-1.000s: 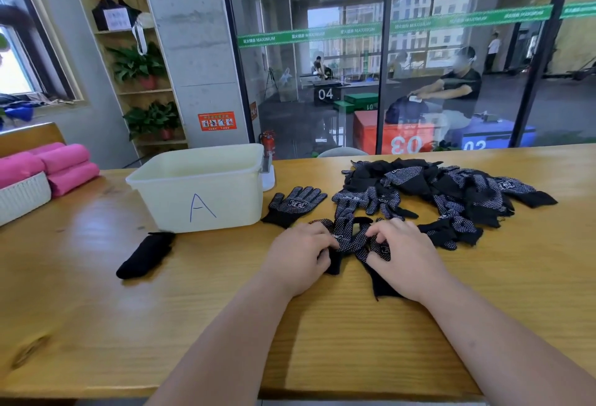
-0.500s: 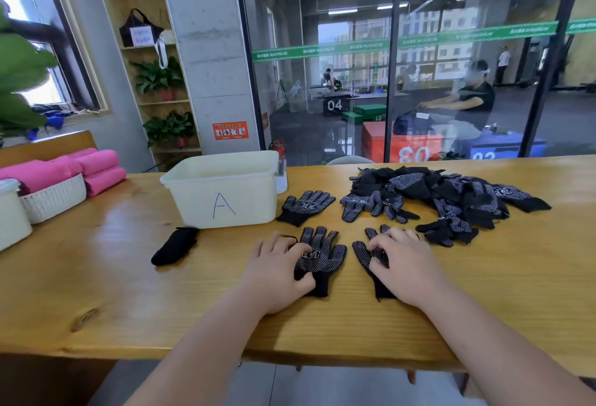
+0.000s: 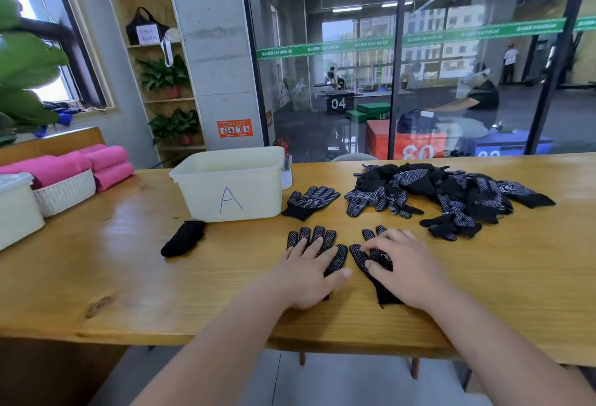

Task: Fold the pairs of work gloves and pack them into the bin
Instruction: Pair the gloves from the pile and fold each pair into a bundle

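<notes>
Two dotted work gloves lay flat on the counter [image 3: 129, 276] at the lower centre of the frame. They sat side by side with a narrow gap between them, fingers pointing toward the top of the frame. The left hand [image 3: 309, 273] pressed down on the left glove [image 3: 317, 233] with fingers straight and spread, grasping nothing. The right hand [image 3: 403, 267] rested the same way on the right glove [image 3: 358, 254], whose black cuff showed below the palm. Neither hand pinched or curled round the cloth.

This looked like the pairing and smoothing stage, before any fold. The next move would likely call for laying one glove over the other with cuffs and fingers lined up. The pair would then be folded or rolled into a tight bundle and carried up and left to the bin [image 3: 258, 186]. The knit looked limp, so it would probably need firm pressure to keep the edges matched.

The bin, marked "A", stood left of centre, and its inside could not be seen. A folded bundle [image 3: 183, 238] lay on the counter just below the bin's lower left corner, outside it. A single glove [image 3: 311, 200] lay just right of the bin. A pile [image 3: 451, 189] of gloves filled the right of the counter, so most of the task seemed to remain.
</notes>
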A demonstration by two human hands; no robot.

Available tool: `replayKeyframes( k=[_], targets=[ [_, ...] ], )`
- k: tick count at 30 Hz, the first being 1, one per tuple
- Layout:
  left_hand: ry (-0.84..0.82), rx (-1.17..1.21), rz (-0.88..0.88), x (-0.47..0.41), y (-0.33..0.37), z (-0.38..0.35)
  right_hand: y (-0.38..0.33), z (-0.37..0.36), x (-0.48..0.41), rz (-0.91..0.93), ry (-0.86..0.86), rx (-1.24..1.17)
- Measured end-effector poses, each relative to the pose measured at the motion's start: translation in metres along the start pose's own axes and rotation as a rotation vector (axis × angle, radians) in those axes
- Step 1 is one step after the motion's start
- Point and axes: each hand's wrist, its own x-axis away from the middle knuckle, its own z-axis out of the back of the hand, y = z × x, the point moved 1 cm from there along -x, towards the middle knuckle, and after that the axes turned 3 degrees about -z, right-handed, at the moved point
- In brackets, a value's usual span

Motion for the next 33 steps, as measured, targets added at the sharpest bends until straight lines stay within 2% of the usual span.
replayKeyframes(
  k=[3, 5, 8, 13, 16, 25, 33],
  targets=[
    [0.172, 0.062, 0.013, -0.011, 0.005, 0.009, 0.002, 0.001, 0.0, 0.03, 0.083, -0.08],
    [0.215, 0.02, 0.026, -0.016, 0.006, 0.005, 0.004, -0.002, -0.002, -0.008, -0.021, 0.013],
    [0.122, -0.024, 0.063, -0.021, 0.004, -0.008, 0.001, -0.007, -0.007, -0.037, -0.285, 0.185],
    [0.046, 0.006, 0.09, -0.031, 0.005, 0.002, -0.001, 0.001, -0.015, -0.056, -0.427, 0.186],
    [0.158, 0.052, 0.115, -0.039, 0.005, 0.008, -0.004, 0.001, -0.025, -0.118, -0.379, 0.165],
    [0.193, -0.081, 0.212, -0.069, -0.008, -0.01, -0.012, -0.031, -0.055, -0.283, -0.318, 0.284],
    [0.17, -0.071, 0.232, -0.063, -0.007, -0.008, -0.009, -0.029, -0.057, -0.251, -0.353, 0.275]
  ],
)
